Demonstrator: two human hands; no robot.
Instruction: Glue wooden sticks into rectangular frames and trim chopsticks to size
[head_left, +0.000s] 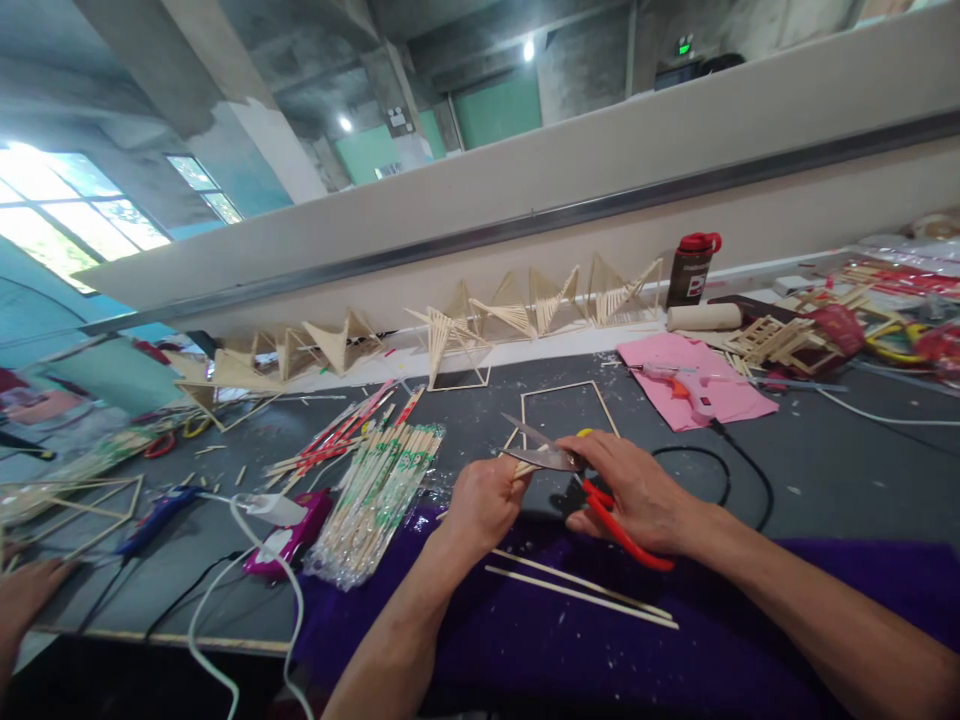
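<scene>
My right hand (637, 490) grips a pair of scissors (551, 455) with red handles, its blades spread apart. The blades cross over thin wooden sticks (525, 465) that stick out of my closed left hand (484, 505). How many sticks the hand holds is hard to tell. Just beyond the scissors, a square frame of thin sticks (562, 390) lies on the dark table. Two loose sticks (581, 595) rest on the purple cloth (540, 650) below my hands.
A glue gun (686, 390) lies on a pink cloth (645, 350) at the right. Packed chopsticks (382, 490) and a magenta power box (289, 540) are at the left. Twisted stick models (517, 310) line the back, beside a bottle (690, 270). Another person's hand (34, 585) is at far left.
</scene>
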